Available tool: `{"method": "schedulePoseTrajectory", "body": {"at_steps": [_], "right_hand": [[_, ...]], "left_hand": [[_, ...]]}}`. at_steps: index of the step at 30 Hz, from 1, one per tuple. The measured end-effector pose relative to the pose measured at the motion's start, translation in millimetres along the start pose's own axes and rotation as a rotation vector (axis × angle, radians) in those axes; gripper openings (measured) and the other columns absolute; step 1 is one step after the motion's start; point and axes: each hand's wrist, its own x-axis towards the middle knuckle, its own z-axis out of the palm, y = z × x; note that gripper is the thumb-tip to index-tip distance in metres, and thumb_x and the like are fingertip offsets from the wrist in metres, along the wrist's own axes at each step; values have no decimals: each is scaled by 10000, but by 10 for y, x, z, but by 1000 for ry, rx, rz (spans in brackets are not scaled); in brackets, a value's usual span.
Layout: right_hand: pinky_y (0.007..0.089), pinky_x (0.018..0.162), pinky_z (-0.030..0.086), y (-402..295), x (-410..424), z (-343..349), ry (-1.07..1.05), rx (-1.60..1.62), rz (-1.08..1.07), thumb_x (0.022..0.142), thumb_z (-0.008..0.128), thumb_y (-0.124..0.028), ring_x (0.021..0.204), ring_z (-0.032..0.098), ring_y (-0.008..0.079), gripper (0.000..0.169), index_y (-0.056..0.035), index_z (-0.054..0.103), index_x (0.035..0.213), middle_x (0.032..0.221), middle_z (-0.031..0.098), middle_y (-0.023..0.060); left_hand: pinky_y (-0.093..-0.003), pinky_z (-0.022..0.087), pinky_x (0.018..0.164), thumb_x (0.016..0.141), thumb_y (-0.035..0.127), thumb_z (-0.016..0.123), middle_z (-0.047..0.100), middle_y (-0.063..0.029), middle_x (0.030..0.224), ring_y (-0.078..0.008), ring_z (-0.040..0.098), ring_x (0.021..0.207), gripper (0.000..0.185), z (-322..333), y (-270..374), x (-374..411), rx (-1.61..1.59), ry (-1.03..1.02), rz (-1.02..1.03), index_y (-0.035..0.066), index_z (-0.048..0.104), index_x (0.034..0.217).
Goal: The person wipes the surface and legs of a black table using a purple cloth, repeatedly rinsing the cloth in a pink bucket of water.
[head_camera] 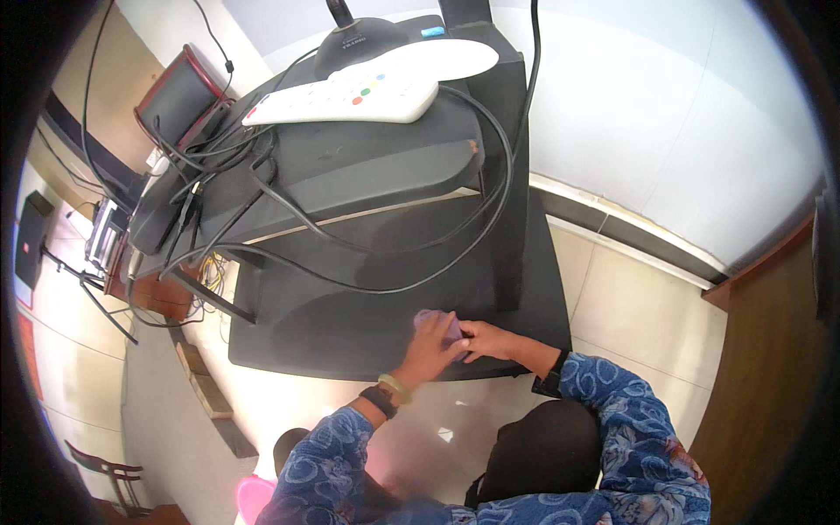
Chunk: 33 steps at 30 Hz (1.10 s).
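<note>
A purple cloth [438, 322] lies bunched on the front part of the black stand's lower shelf [315, 335]. My left hand [428, 348] is over it, fingers bent around the cloth. My right hand [489, 340] meets it from the right, its fingertips at the cloth's edge and close to my left thumb; whether it grips the cloth too is hard to tell. Above the hands, a looped black cable [387, 290] hangs from the upper shelf [367, 177].
On the upper shelf are a white remote control [341, 102], a white oval object [453, 58], a black round base [359, 42], a small blue item [432, 31] and tangled cables [223, 157]. A wall [630, 98] stands at the right. A pink object [254, 500] is at lower left.
</note>
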Motion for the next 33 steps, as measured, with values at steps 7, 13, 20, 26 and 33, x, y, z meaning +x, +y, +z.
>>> {"method": "schedulePoseTrajectory", "body": {"at_steps": [7, 13, 20, 26, 33], "right_hand": [[360, 655, 511, -119, -661, -713, 799, -913, -603, 832, 579, -78, 750, 640, 290, 180, -64, 683, 978, 912, 655, 125], [466, 1018, 346, 340, -621, -1119, 937, -1304, -273, 899, 564, -274, 1240, 417, 403, 455, -100, 507, 1316, 1363, 411, 248], [593, 1089, 177, 515, -496, -904, 891, -1546, -114, 904, 543, -406, 1371, 196, 488, 558, -115, 465, 1373, 1490, 249, 263], [553, 1120, 135, 468, -546, -872, 910, -1574, -47, 929, 505, -403, 1395, 165, 448, 537, -88, 476, 1363, 1518, 215, 226], [540, 1128, 122, 400, -469, -782, 885, -1498, -6, 931, 501, -407, 1404, 151, 439, 538, -121, 460, 1385, 1533, 187, 209]], "left_hand": [[-693, 254, 990, 766, 449, 684, 227, -198, 1494, -428, 196, 1382, 674, 263, 199, -87, 481, 35, 6, 203, 476, 1358], [-692, 272, 980, 798, 424, 641, 354, -196, 1421, -412, 279, 1344, 581, 409, -149, 32, 466, 146, 102, 239, 503, 1331], [-697, 218, 1012, 874, 477, 528, 301, -155, 1494, -426, 253, 1361, 525, 8, -785, 245, 666, 195, -69, 287, 477, 1360], [-686, 300, 966, 875, 533, 491, 332, -164, 1444, -438, 268, 1326, 547, -436, -1747, 305, 744, 282, -452, 281, 444, 1359], [-636, 288, 975, 811, 578, 548, 402, -233, 1293, -462, 367, 1198, 638, -717, -3326, -103, 546, 524, -914, 180, 472, 1304]]}}
